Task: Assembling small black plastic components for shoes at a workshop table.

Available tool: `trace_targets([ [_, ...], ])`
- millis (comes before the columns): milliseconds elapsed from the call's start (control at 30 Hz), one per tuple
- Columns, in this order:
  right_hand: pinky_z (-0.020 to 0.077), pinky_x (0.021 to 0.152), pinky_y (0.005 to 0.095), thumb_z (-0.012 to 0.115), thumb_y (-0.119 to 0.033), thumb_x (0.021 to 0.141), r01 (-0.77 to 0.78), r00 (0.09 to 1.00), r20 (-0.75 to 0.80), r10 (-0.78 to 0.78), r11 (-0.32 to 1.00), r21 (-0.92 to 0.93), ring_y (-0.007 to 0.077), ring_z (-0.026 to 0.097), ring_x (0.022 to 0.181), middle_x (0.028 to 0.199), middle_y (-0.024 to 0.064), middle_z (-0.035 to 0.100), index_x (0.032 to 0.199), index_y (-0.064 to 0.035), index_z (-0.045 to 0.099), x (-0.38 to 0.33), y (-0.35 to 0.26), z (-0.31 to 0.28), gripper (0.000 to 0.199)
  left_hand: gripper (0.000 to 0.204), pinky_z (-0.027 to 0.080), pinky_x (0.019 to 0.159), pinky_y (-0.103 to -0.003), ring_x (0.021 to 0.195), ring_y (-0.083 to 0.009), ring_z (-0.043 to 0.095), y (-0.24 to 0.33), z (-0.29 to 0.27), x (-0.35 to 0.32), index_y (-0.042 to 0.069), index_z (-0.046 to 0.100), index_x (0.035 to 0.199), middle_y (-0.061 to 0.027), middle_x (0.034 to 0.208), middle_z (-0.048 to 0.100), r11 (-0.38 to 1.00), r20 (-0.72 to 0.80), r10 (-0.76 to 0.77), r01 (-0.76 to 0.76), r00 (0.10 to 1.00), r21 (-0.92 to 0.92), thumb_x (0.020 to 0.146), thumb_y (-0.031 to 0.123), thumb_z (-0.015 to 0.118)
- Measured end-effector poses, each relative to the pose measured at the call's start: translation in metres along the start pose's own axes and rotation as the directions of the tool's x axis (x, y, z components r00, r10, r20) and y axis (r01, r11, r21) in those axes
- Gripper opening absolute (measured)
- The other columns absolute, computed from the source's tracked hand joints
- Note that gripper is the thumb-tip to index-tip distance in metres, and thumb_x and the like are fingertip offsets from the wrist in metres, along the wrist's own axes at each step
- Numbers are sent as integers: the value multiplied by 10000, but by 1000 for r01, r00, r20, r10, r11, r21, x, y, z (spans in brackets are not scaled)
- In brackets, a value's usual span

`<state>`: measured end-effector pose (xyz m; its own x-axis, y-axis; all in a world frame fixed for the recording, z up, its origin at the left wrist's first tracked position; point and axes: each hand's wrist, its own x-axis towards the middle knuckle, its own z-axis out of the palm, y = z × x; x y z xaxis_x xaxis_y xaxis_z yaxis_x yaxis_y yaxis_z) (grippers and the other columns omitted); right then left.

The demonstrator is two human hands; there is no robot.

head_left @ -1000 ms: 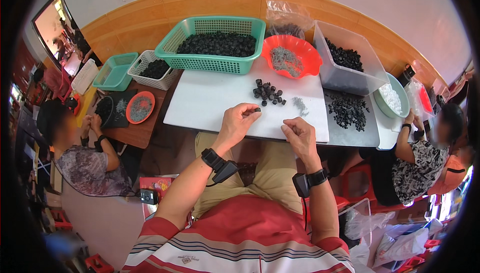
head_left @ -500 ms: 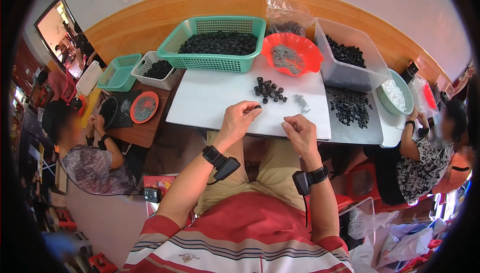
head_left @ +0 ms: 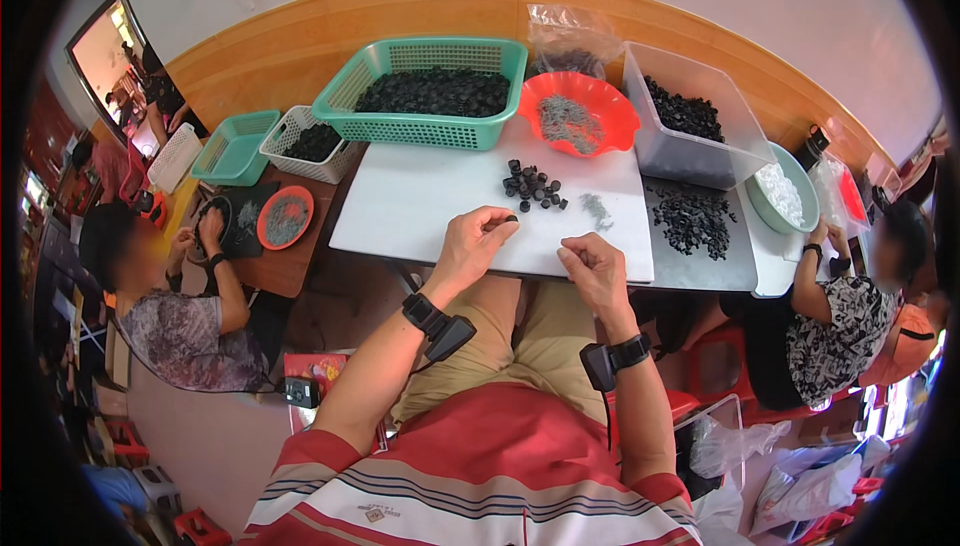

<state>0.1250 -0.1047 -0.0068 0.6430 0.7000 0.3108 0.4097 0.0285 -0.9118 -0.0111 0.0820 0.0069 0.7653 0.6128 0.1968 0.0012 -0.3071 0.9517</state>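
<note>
Between thumb and forefinger, my left hand (head_left: 474, 248) pinches a small round black cap (head_left: 512, 219) above the front edge of the white board (head_left: 395, 201). To its right, my right hand (head_left: 598, 271) is closed in a pinch over the same edge; whatever its fingertips hold is too small to make out. Beyond my hands lies a loose pile of black caps (head_left: 534, 186). A little heap of thin grey pieces (head_left: 597, 211) sits right of that pile. The two hands are apart.
Along the back stand a green basket (head_left: 420, 133) of black parts, a red scalloped bowl (head_left: 624, 124) of grey pieces and a clear bin (head_left: 690, 161). Loose black parts (head_left: 693, 222) lie at right. Co-workers sit left (head_left: 185, 316) and right (head_left: 840, 321).
The view has shifted slightly. My hands keep nearly the same pose, the left still pinching the black cap. The left co-worker's hand has moved over the dark bowl.
</note>
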Motion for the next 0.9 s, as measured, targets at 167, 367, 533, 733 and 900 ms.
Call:
trace_targets([
  [167,399,562,225,732,-76,906,-80,997,-7,80,997,6,42,466,636,743,-18,579,997,34,719,-1,-5,-1,143,297,512,692,-242,772,-79,611,-4,1,-1,-31,707,1126,-36,913,709,1000,-13,-8,8,1000,2,930,190,737],
  [367,437,548,212,696,-55,935,-29,1000,8,29,999,-24,45,526,606,716,-9,597,991,41,683,-2,2,-2,112,285,508,693,-238,765,-74,606,-7,4,-2,-28,705,1128,-32,924,715,998,-6,-23,23,1000,-66,934,180,736],
  [533,446,552,214,692,-50,938,-23,1000,10,23,1000,18,49,532,612,722,-4,597,988,45,683,-3,3,0,108,276,506,693,-237,762,-68,604,-6,2,-3,-21,709,1122,-27,929,722,998,-1,-28,28,1000,-50,936,181,729],
  [733,399,567,223,729,-67,909,-58,998,-13,59,997,58,42,468,636,748,-24,569,980,38,712,-3,1,0,128,272,510,702,-238,767,-69,612,-7,4,-1,-18,711,1114,-30,940,730,1000,-11,9,-9,1000,24,941,192,720],
  [900,420,591,233,734,-68,901,-38,999,-23,39,999,24,62,494,656,786,11,592,979,38,715,-6,5,-2,133,293,517,728,-249,792,-79,619,-2,5,-3,-23,704,1126,-39,961,731,1000,-21,6,-5,1000,20,946,208,715],
])
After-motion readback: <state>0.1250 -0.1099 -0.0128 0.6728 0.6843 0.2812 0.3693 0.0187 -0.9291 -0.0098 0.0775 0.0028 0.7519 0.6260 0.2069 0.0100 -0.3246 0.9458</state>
